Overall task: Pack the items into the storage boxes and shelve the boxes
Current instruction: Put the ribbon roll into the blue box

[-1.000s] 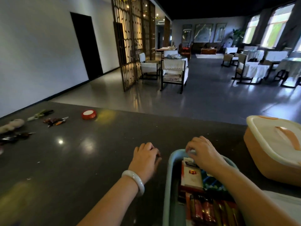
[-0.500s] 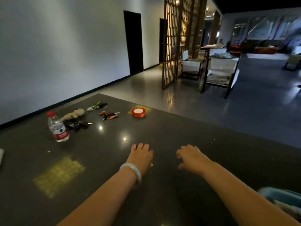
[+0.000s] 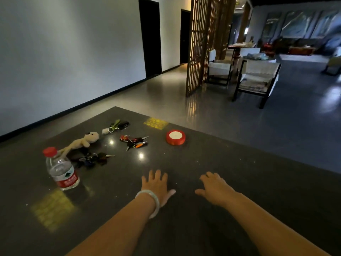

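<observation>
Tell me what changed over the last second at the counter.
The view swung left, away from the storage boxes, which are out of sight now. The right hand left the blue box; the left hand uncurled. Both now reach open toward the bottle, plush toy, keys and red tape roll, which lie untouched.

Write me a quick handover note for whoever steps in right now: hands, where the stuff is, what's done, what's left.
Left hand and right hand: both open, empty, fingers spread over the dark table.
Unpacked on the table: water bottle, plush toy, three key bunches, red ribbon roll.
No storage box in view now.
Left: pack these, shelve boxes.
</observation>
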### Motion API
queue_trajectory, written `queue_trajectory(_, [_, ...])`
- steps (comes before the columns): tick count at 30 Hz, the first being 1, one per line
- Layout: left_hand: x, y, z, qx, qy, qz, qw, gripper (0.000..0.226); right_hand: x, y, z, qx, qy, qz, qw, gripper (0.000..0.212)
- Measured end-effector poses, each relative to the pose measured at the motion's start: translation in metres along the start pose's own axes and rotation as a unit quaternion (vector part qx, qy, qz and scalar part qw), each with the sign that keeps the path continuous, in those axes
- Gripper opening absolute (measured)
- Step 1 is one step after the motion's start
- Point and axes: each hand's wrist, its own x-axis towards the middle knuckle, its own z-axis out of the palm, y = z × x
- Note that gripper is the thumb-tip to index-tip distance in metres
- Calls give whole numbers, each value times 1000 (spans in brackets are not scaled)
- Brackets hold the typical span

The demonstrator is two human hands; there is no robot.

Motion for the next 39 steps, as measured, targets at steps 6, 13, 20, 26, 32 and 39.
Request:
queue_trajectory(6, [35, -22, 39, -57, -46, -5, 997, 81, 92, -13, -12, 41, 25, 6, 999, 75])
queue_trajectory(13, [42, -21, 42, -61, -77, 2, 995, 89, 216, -30, -25, 48, 69, -1, 996, 86])
queue_trajectory(20, [45, -23, 48, -69, -87, 5, 994, 91, 278, -39, -8, 90, 81, 26, 992, 85])
queue_trajectory(26, [43, -22, 45, -70, -76, -1, 995, 89, 218, -21, -7, 69, 95, 18, 993, 77])
queue_trajectory(32, [41, -24, 50, -80, -46, -5, 996, 90, 67, 0, 26, 147, 104, 50, 982, 80])
queue_trajectory(39, [11, -8, 33, -104, -31, -10, 994, 77, -111, 18, 69, 164, 84, 127, 975, 85])
